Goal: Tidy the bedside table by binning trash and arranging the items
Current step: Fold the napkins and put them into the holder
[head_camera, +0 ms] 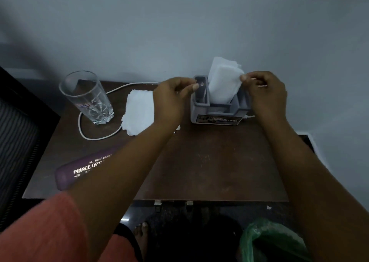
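A grey plastic organiser (217, 113) stands at the back of the brown bedside table (209, 162). A stack of white tissues (223, 82) stands upright in its middle slot. My right hand (263, 94) pinches the right edge of those tissues. My left hand (171, 100) hovers at the organiser's left side, fingers loosely curled, holding nothing that I can see. Left of it, more white tissues (139, 112) lie flat on the table.
A clear drinking glass (87, 98) stands at the back left, with a white cable (95, 136) looping around it. A purple spectacle case (79, 170) lies near the front left edge. A bin lined with a green bag (267, 239) sits on the floor at lower right.
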A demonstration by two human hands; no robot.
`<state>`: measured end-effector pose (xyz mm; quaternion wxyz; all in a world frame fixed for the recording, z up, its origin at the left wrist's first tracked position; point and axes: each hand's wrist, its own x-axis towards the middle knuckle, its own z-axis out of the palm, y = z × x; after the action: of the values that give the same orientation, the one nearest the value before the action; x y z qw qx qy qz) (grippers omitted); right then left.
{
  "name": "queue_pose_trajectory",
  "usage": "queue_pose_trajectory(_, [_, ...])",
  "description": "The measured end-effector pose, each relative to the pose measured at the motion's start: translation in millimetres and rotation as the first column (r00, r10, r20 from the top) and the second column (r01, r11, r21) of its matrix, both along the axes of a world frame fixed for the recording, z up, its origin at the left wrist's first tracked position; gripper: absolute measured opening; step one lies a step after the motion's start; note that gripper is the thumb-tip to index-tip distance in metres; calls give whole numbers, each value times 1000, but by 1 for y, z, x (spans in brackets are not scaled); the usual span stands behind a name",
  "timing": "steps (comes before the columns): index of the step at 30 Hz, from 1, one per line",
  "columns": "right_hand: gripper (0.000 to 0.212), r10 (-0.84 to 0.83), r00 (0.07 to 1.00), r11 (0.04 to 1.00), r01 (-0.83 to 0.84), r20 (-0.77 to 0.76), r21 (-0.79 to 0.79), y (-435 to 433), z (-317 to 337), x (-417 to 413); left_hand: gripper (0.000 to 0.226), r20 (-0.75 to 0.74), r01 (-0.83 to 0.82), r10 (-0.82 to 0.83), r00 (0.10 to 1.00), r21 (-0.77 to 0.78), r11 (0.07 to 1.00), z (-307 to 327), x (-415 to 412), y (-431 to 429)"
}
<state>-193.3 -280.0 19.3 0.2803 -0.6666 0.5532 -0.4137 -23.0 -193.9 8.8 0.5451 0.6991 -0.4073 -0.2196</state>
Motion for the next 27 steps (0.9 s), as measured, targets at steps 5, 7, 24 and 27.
queue_pose_trajectory(5, [6,5,989,974,29,149,-226,82,5,20,15,-299,-189,196,934,53,981,-11,3,101])
queue_pose_trajectory(7, [6,123,991,968,-106,61,-230,109,-8,39,13,-481,-303,298,824,69,950,-14,6,132])
queue_pose_trajectory(24, [24,391,576,783,-618,-718,-70,106,-82,163,23,-861,-446,297,413,93,890,-18,39,168])
queue_pose_trajectory(27, [18,364,649,831,-550,-668,-82,116,-75,142,21,-877,-312,263,402,138,940,-16,34,165])
